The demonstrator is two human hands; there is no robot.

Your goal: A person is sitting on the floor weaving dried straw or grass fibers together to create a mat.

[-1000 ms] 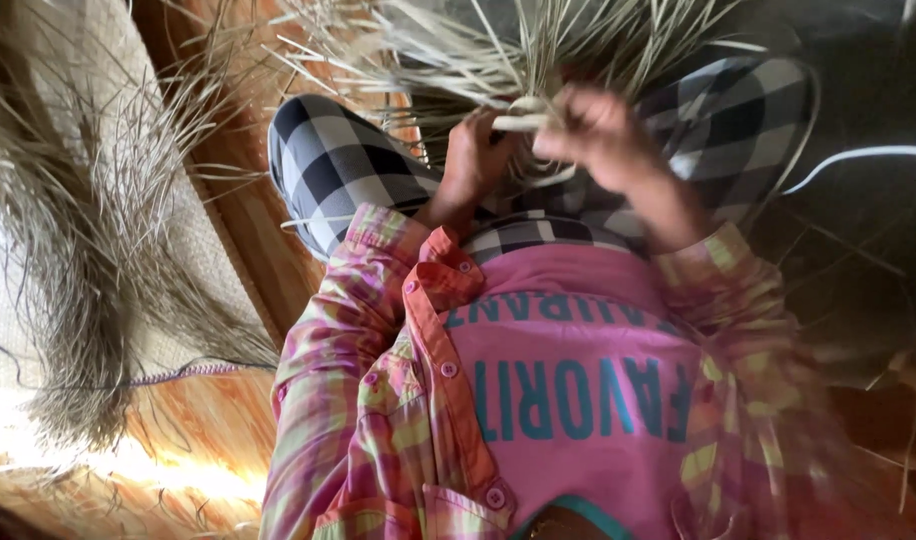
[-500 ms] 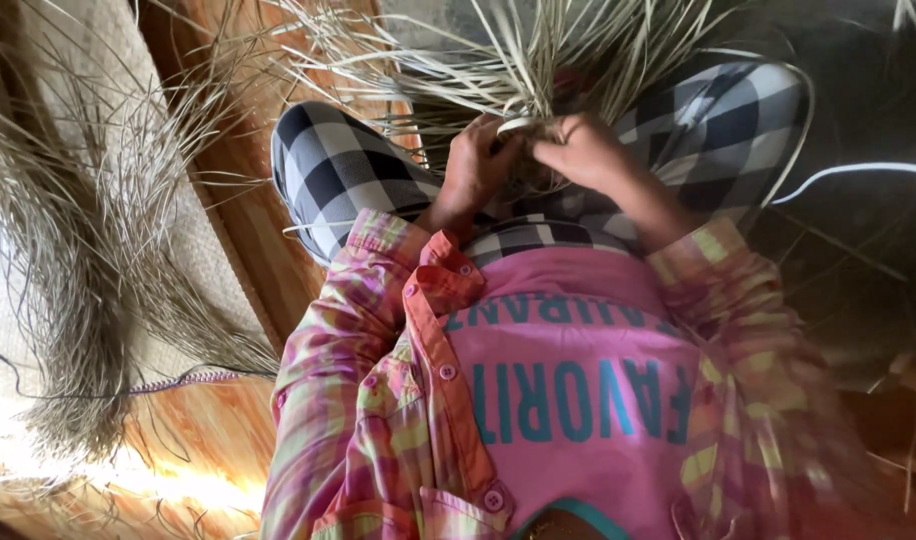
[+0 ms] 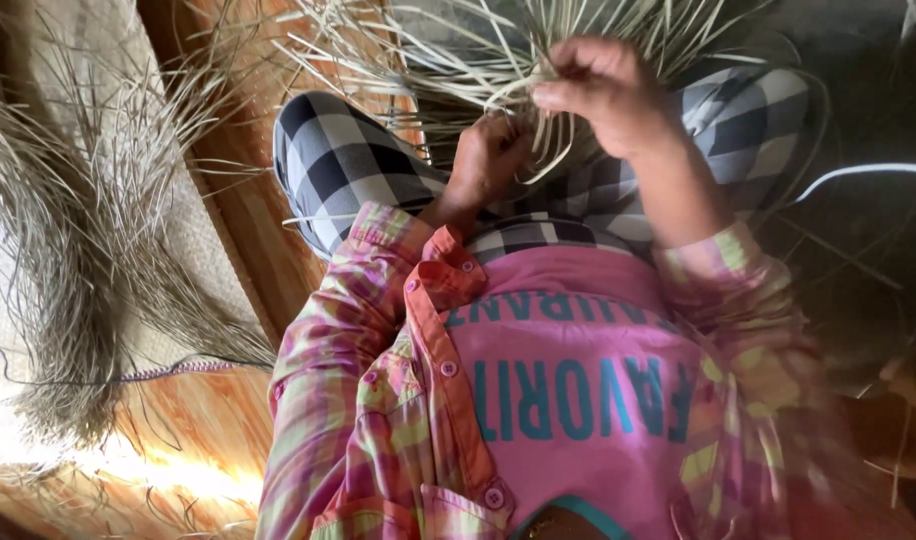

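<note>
A bundle of pale dried grass strips [image 3: 458, 60] fans out over my lap, across my black-and-white checked trousers [image 3: 348, 160]. My left hand [image 3: 488, 160] is closed around the strips low against my lap. Slightly farther from my body, my right hand [image 3: 603, 90] pinches a few strips between thumb and fingers. The two hands are close together but apart. My pink shirt and plaid overshirt [image 3: 578, 400] fill the lower part of the view.
A large loose sheaf of grey-green dried grass [image 3: 78, 250] lies at the left on a woven mat, tied with a thin cord [image 3: 168, 372]. A wooden plank floor [image 3: 228, 200] runs beside my knee. More loose strips lie on the dark floor at the right [image 3: 858, 250].
My right hand has moved up off my lap, drawing a few strips with it. My left hand stays low on the bundle.
</note>
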